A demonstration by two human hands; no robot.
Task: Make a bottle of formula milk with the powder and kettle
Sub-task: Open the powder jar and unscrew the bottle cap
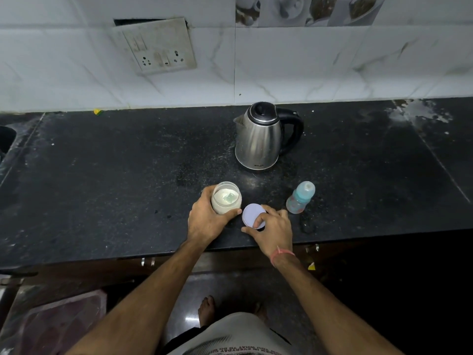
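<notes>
Head view, left hand (204, 221) gripping open powder jar (226, 198), right hand (272, 230) holding lid (252, 215)

Near side of jar (226, 199) covered by left hand (204, 221). Lower edge of lid (252, 216) hidden under right hand (272, 230) fingers. Scoop (228, 196) half sunk in powder (220, 198). Kettle (258, 139) brand lettering too small to read. Sink (6, 139) cut off at left edge.

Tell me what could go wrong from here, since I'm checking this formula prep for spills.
The powder jar stands open near the counter's front edge; the left hand holds it, and a nudge could tip it. The right hand holds the lid in a fingertip grip, so it may slip. The baby bottle is still capped.
</notes>
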